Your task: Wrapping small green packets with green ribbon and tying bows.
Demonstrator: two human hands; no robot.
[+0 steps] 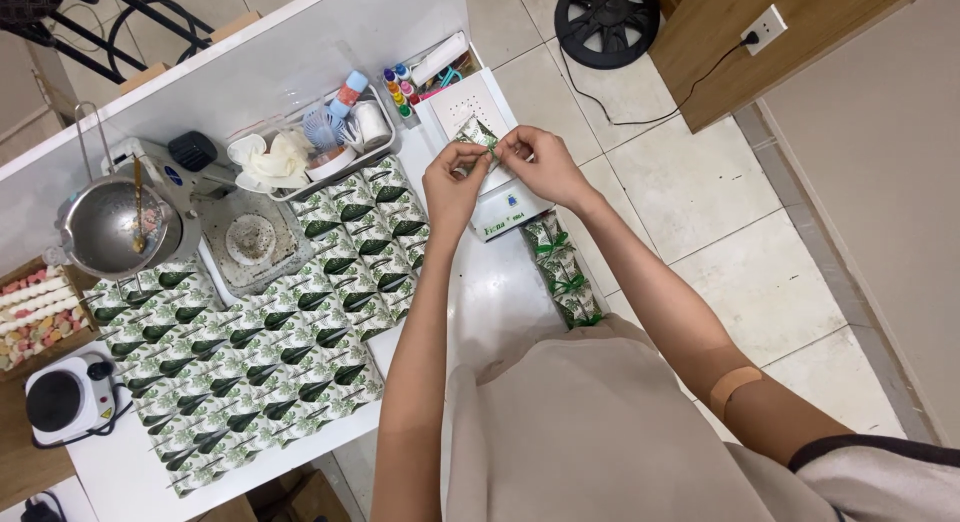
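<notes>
A smooth, glossy white counter [500, 302] is seen; the packets [250, 372] look like matt printed paper, the bowl [105, 227] like shiny metal.

Taking the white box-shaped machine [500, 197] as the landmark: both hands are bunched right over it, the left hand [452, 182] and right hand [540, 162] pinching a small leaf-print packet [476, 134], so the top of it is taken. Just left of it, leaf-print packets [260, 352] carpet the white table [500, 292] edge to edge, no gap there. Behind and left of it, a tray of cups and gloves [310, 147] blocks the way. Behind it, a tray of coloured bottles [415, 80]. Right of it, tied packets [565, 272] line the edge. In front, bare tabletop lies open between the forearms.
</notes>
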